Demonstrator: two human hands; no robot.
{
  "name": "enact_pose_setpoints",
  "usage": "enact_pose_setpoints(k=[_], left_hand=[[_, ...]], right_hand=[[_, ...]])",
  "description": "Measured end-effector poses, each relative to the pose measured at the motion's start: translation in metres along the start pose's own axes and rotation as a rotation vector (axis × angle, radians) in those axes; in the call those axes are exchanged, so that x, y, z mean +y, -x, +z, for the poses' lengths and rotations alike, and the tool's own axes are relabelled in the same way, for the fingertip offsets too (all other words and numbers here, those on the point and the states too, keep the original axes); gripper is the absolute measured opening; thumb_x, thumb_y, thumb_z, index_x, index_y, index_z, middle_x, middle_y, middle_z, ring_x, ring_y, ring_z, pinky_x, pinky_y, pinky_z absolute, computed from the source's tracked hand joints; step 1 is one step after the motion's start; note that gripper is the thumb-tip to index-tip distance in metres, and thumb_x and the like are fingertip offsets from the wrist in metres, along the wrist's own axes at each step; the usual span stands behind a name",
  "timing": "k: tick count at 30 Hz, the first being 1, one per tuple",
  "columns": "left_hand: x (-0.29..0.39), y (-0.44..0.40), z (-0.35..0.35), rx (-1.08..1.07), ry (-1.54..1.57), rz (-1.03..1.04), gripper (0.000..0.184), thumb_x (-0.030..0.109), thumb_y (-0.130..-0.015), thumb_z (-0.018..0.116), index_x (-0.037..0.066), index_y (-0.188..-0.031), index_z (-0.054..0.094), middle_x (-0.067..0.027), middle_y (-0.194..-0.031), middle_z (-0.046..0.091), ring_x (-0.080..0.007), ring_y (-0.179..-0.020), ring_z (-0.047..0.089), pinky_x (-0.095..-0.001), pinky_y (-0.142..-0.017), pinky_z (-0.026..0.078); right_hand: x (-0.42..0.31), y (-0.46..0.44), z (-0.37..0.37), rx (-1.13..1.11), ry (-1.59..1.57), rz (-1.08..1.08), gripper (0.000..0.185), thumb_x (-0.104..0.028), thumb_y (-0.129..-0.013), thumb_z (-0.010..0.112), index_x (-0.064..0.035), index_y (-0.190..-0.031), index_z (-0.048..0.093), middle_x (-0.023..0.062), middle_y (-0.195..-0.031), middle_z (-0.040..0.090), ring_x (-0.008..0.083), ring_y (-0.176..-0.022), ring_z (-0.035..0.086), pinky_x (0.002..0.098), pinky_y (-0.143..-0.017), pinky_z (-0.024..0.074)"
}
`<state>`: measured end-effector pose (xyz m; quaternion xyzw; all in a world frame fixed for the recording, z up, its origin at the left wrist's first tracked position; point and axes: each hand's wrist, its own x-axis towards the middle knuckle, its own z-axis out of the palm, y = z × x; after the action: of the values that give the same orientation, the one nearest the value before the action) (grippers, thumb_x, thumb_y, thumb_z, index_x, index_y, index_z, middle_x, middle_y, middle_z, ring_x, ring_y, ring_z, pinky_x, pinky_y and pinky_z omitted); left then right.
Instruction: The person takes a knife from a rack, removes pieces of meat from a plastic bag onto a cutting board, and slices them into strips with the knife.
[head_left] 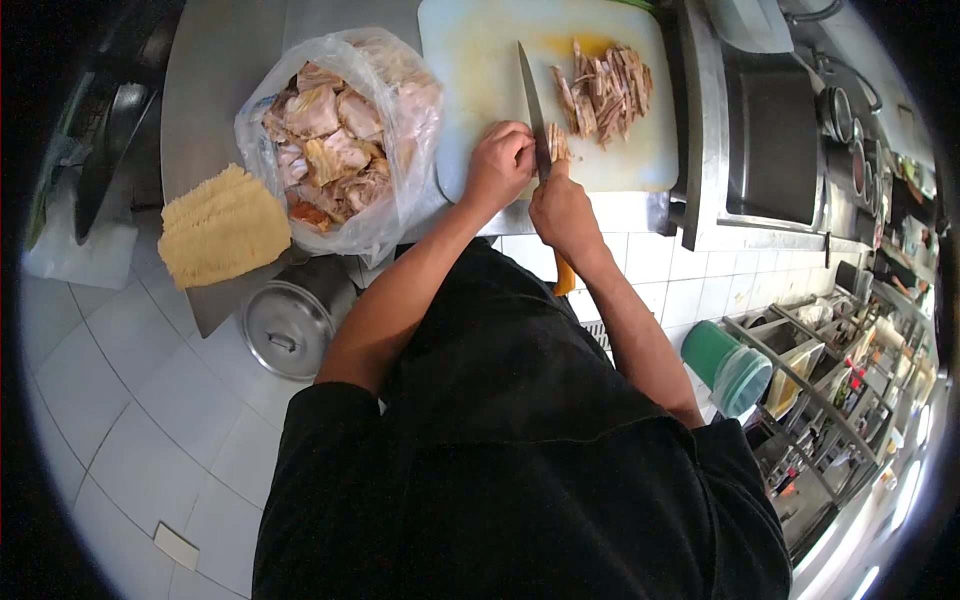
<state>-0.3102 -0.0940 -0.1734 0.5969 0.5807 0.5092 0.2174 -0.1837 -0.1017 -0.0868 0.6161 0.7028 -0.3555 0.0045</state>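
A kitchen knife (531, 95) with an orange handle is in my right hand (565, 213), the fingers wrapped round it and the blade pointing away from me over the white cutting board (470, 60). My left hand (503, 160) is closed, its curled fingertips right beside the blade; whatever lies under them is hidden. A few freshly cut meat strips (558, 143) lie just right of the blade. Farther up the board is a loose pile of sliced meat (610, 92). Left of the board, an open clear plastic bag (405, 170) is full of chunks of cooked-looking meat (340, 140).
A yellow folded cloth (222, 228) hangs over the counter's left corner. Below it stands a lidded metal pot (287, 330). A metal sink (770, 150) is to the right. On the lower right are a green bucket (712, 355) and metal shelving (815, 395).
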Motion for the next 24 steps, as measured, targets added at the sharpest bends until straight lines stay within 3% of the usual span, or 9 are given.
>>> enact_pose_setpoints(k=[11,16,17,21,24], left_hand=[[-0.001,-0.003,-0.002,-0.026,-0.037,0.029,0.008,-0.004,-0.077,0.068,-0.001,-0.084,0.064,-0.0137,-0.096,0.067,-0.0349,-0.092,0.064,-0.0423,-0.082,0.051],[0.000,-0.002,-0.001,-0.042,-0.050,0.010,0.014,-0.005,-0.078,0.067,-0.003,-0.092,0.067,-0.0145,-0.099,0.068,-0.0351,-0.094,0.064,-0.0416,-0.084,0.052],[-0.001,-0.001,0.000,-0.044,-0.040,0.008,0.016,-0.005,-0.078,0.067,-0.003,-0.094,0.068,-0.0150,-0.100,0.068,-0.0351,-0.096,0.065,-0.0414,-0.085,0.053],[0.013,0.001,-0.009,-0.017,-0.028,-0.044,0.020,-0.004,-0.081,0.066,-0.003,-0.101,0.069,-0.0172,-0.107,0.068,-0.0350,-0.101,0.065,-0.0414,-0.088,0.053],[0.048,0.014,-0.037,0.039,-0.038,-0.049,0.019,-0.001,-0.084,0.066,-0.001,-0.103,0.069,-0.0170,-0.112,0.067,-0.0348,-0.104,0.064,-0.0416,-0.089,0.052]], right_hand=[[0.007,-0.035,0.011,0.023,-0.098,-0.020,0.028,-0.012,-0.089,0.053,0.0085,-0.105,0.044,0.0401,-0.086,0.064,0.0560,-0.088,0.064,0.0599,-0.080,0.0521],[-0.001,-0.065,-0.036,-0.071,-0.125,-0.038,0.032,-0.017,-0.093,0.050,0.0117,-0.106,0.046,0.0392,-0.088,0.064,0.0515,-0.087,0.067,0.0562,-0.078,0.0546],[-0.006,-0.058,-0.048,-0.138,-0.221,0.033,0.031,-0.017,-0.093,0.052,0.0096,-0.109,0.048,0.0390,-0.088,0.064,0.0519,-0.086,0.066,0.0571,-0.079,0.0534],[0.009,-0.036,-0.041,0.141,-0.202,-0.210,0.032,-0.016,-0.093,0.053,0.0023,-0.119,0.048,0.0361,-0.084,0.065,0.0552,-0.083,0.063,0.0585,-0.077,0.0505],[0.014,-0.004,-0.022,0.046,-0.148,-0.156,0.035,-0.015,-0.094,0.053,0.0019,-0.123,0.043,0.0357,-0.083,0.065,0.0561,-0.081,0.062,0.0602,-0.075,0.0495]])
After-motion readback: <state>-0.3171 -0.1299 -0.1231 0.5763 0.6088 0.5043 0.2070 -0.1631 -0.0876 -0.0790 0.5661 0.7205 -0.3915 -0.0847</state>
